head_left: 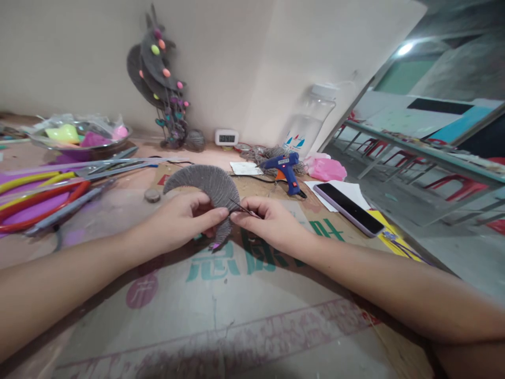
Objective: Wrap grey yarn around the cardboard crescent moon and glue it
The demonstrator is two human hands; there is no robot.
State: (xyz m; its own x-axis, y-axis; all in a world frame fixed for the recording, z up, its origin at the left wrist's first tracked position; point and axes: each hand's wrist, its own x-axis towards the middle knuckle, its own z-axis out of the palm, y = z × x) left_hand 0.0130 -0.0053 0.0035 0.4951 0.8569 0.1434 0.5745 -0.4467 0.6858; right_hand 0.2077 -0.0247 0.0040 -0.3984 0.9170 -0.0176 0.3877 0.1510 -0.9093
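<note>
A crescent wrapped in grey yarn (pixel 209 179) stands above the cardboard-covered table, its lower tip showing a small purple spot. My left hand (pixel 189 216) grips the crescent near its inner edge, thumb on the front. My right hand (pixel 268 221) pinches a thin dark pointed tool (pixel 242 207), whose tip lies against the crescent's right side. Both thumbs nearly meet at that edge. The fingers behind the crescent are partly hidden.
Scissors (pixel 79 197) and a bowl of packets (pixel 82 139) lie at left. Behind are a decorated grey hanging (pixel 158 68), a timer (pixel 226 138) and a bottle (pixel 307 123). A blue glue gun (pixel 288 171) and phone (pixel 349 208) lie at right.
</note>
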